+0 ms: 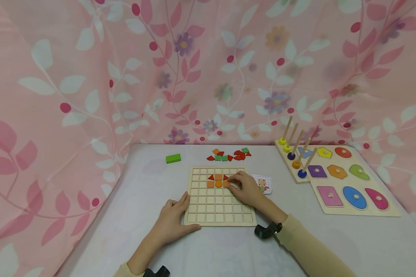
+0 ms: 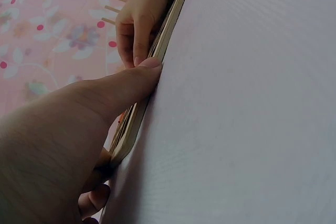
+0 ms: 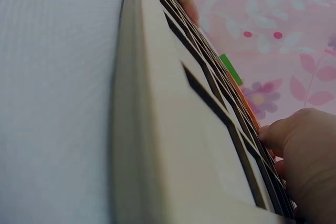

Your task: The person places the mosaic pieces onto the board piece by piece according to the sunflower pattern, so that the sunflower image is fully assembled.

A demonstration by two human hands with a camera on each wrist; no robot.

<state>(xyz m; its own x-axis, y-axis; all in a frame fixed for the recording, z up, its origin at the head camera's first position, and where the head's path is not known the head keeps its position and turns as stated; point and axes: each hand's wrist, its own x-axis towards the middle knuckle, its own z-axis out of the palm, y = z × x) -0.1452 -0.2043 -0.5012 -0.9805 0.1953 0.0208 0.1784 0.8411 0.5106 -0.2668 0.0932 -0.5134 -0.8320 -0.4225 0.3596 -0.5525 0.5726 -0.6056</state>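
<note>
A wooden grid board [image 1: 215, 209] lies flat on the table. Near its top sit an orange square [image 1: 218, 177] between two red triangles [image 1: 211, 177], and below them an orange circle [image 1: 218, 184] between two orange squares [image 1: 210, 184]. My right hand [image 1: 246, 188] pinches the right-hand one of these lower squares at its place on the grid. Along the board's left side lie the fingers of my left hand [image 1: 173, 219], thumb stretched to the front edge. The left wrist view shows that thumb [image 2: 126, 90] against the rim; the right wrist view partly hides the right fingertips.
Behind the board are loose red, green and orange pieces [image 1: 237, 156] and a green block [image 1: 173, 158]. A patterned card [image 1: 266, 184] lies by its right edge. Farther right stand a peg stacker [image 1: 299, 173] and a shape puzzle board [image 1: 364, 184]. A floral cloth hangs behind.
</note>
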